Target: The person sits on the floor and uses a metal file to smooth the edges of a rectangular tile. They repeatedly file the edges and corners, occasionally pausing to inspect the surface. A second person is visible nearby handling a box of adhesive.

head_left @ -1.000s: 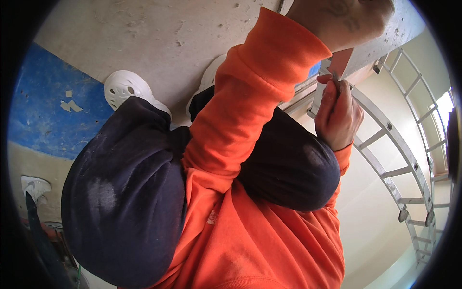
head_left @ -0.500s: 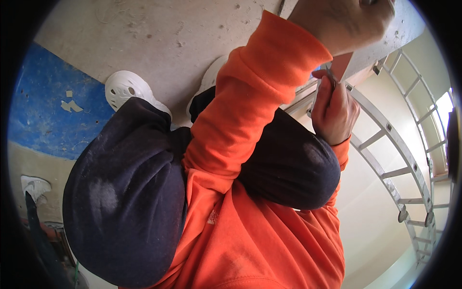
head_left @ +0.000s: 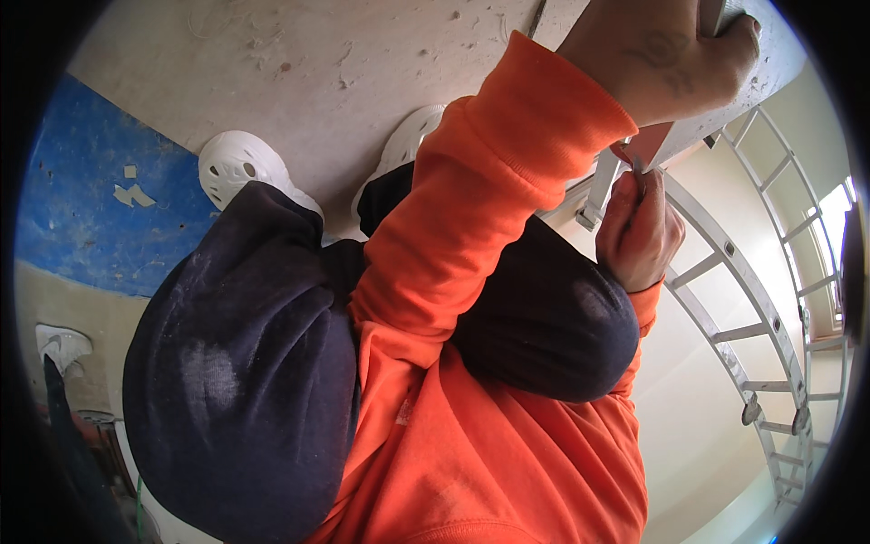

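My left hand (head_left: 675, 68), in an orange sleeve, reaches across to the upper right and is closed around a narrow grey piece (head_left: 712, 16); its fingertips are mostly hidden. Just below, my right hand (head_left: 639, 227) is closed on a small thin metal piece (head_left: 640, 168), too small to identify, held against a flat reddish strip (head_left: 654, 138). Both hands are at the edge of a dusty pale board or ledge (head_left: 757, 63). My bent knees, in dark trousers, lie under the left arm.
Two aluminium ladders (head_left: 739, 290) (head_left: 775, 172) stand at the right before a pale wall and window. Dusty floor (head_left: 335, 72) carries a blue sheet (head_left: 91, 208) with paper scraps. My white shoes (head_left: 240, 168) are in front. Another person's shoe (head_left: 63, 349) shows at far left.
My left hand has moved slightly down and right, showing more of the grey piece it holds. My right hand shifted up-left, then back down and right.
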### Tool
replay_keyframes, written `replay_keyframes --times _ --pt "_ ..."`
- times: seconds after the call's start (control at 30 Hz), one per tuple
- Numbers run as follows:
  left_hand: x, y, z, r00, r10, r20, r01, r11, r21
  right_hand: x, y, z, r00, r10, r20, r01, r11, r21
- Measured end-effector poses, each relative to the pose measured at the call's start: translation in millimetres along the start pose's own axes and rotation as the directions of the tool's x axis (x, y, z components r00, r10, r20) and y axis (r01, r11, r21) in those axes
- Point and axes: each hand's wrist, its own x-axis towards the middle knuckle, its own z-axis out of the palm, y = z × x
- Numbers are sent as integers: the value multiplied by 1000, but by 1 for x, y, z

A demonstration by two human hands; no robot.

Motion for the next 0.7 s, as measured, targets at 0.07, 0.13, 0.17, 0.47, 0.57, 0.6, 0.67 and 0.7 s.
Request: replay_keyframes --times 0.07,0.13,0.17,0.47,0.57,0.6,0.67,0.7 --pt "-1 3 0 999 -48 17 49 998 -31 1 0 0 1000 -2 6 2 1000 -16" --pt "-1 5 -1 999 -46 15 47 999 -16 1 0 0 1000 -6 4 6 1000 -17" --pt "1 5 -2 999 -43 13 43 999 -12 1 0 -1 1000 0 17 1 1000 -25" --pt "0 1 0 1000 2 -13 -2 1000 22 3 1 1 1000 1 18 0 1000 -20" --pt "0 1 0 1000 -13 -9 14 1000 8 4 3 1 1000 -3 14 3 1000 -3" --pt "1 2 0 1000 2 -3 -2 1000 29 5 3 0 1000 4 24 -4 1000 1" --pt "2 3 -3 1000 7 6 -7 1000 23 4 3 0 999 13 39 -13 1000 9" --pt "3 3 -3 1000 -4 9 4 1000 -3 3 3 0 999 15 44 -16 1000 13"
